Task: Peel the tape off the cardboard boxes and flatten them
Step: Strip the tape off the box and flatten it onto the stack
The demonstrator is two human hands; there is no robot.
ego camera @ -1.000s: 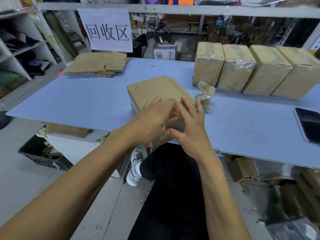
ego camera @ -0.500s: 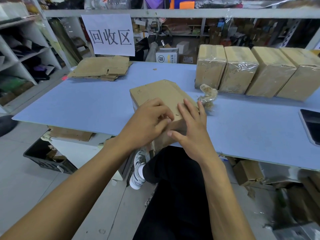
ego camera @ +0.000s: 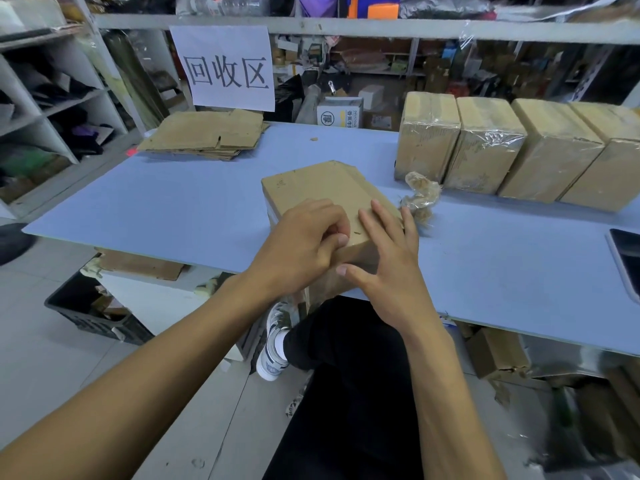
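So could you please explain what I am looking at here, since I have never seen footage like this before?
There is no robot here. A person wears a wide-angle camera on the head, so the one current picture looks forward and down over their own arms.

The left hand has its fingers curled at the near edge of a cardboard box, apparently picking at tape there, though the tape itself is too small to make out. The right hand lies with straight fingers on the box, steadying it.

The box sits on a blue table. To its right lies a wad of peeled tape, and behind that stand four taped boxes in a row. At the far left is a stack of flattened cardboard, below a paper sign. A phone lies at the right edge.
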